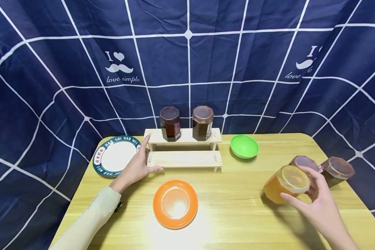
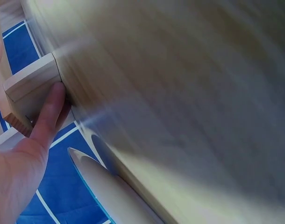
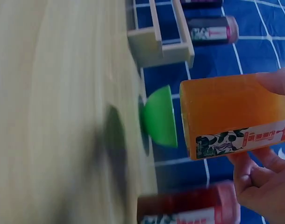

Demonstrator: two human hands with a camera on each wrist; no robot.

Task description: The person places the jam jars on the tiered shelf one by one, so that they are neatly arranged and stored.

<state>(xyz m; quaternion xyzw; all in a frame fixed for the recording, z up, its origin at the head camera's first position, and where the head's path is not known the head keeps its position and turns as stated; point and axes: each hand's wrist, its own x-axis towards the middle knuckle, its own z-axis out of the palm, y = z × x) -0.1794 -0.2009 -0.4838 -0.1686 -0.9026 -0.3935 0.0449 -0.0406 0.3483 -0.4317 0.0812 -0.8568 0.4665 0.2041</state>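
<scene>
While the right hand [image 1: 319,203] grips the nearly upright amber jar [image 1: 282,184] above the right of the counter [image 1: 237,205], the wooden rack [image 1: 184,159] lies left and farther, touched by the spread left hand [image 1: 135,167].

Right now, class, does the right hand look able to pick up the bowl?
Probably not yet: the right hand is holding the amber jar, so its grip seems taken. Otherwise, nothing appears to block its way to the bowl.
</scene>
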